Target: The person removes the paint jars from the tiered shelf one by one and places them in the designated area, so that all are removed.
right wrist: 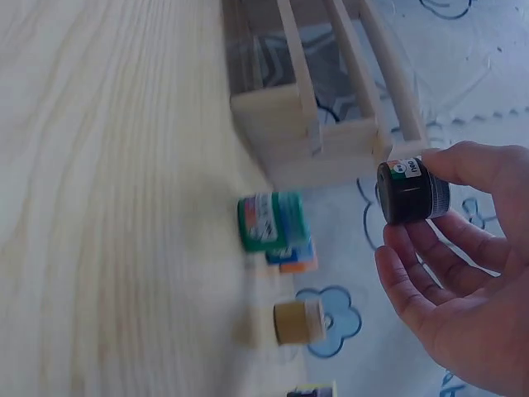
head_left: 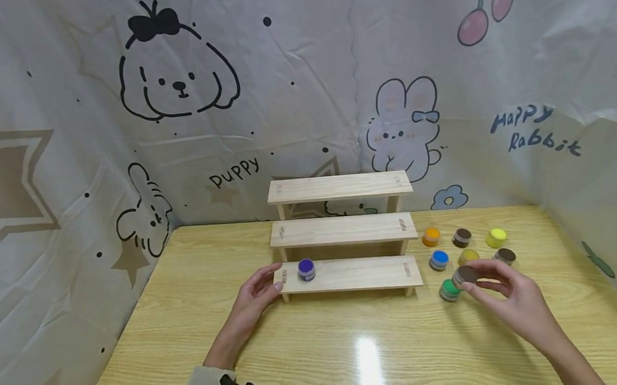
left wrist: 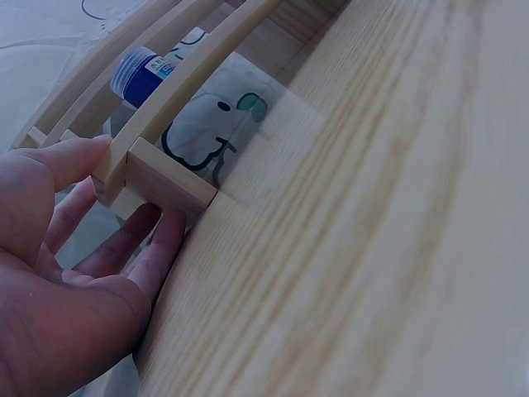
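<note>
My left hand holds the left end of the bottom step of a three-tier wooden display stand. In the left wrist view its thumb lies on the board's edge, with the fingers around the end support. A purple paint jar stands on that step near the left end; it looks blue in the left wrist view. My right hand pinches a small dark paint jar between thumb and fingers, raised off the table. Just below and behind it stands a green paint jar.
Right of the stand, more paint jars stand on the wooden table: orange, blue, ochre, bright yellow and two dark brown ones. A printed cloth hangs behind and at the sides.
</note>
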Demonstrator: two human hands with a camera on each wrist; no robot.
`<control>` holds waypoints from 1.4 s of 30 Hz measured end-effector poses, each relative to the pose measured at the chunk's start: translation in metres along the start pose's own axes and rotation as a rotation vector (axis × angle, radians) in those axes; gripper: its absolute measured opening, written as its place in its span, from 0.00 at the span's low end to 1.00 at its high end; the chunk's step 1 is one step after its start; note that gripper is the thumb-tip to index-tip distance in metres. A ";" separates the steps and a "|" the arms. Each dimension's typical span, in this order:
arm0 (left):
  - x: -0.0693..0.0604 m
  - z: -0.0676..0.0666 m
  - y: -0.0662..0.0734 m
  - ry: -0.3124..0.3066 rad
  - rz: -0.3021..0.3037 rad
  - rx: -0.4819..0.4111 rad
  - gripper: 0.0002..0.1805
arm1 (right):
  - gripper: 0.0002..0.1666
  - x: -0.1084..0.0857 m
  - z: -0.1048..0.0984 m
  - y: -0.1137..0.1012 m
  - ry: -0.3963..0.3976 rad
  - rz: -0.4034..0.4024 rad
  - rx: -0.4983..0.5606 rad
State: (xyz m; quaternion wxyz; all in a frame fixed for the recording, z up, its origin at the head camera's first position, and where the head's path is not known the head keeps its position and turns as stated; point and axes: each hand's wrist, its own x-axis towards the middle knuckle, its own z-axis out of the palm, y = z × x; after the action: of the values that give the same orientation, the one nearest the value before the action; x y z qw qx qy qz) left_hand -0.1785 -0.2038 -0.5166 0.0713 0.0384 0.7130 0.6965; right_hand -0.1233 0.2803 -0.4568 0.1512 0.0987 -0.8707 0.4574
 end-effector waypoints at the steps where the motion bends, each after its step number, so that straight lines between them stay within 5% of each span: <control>1: 0.000 0.000 0.000 0.001 0.000 -0.002 0.28 | 0.24 0.000 -0.001 0.003 0.001 0.004 -0.001; 29: -0.001 0.001 0.001 -0.012 0.013 -0.013 0.28 | 0.25 -0.006 -0.013 0.056 -0.083 0.204 -0.131; 42: 0.000 0.000 0.000 -0.008 0.011 -0.003 0.28 | 0.24 -0.006 -0.013 0.061 -0.110 0.213 -0.184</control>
State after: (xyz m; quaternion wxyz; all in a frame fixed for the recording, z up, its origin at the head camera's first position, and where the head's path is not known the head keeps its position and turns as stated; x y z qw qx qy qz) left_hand -0.1784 -0.2035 -0.5166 0.0703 0.0452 0.7114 0.6978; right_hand -0.1346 0.3260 -0.4988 0.0624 0.0164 -0.9214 0.3833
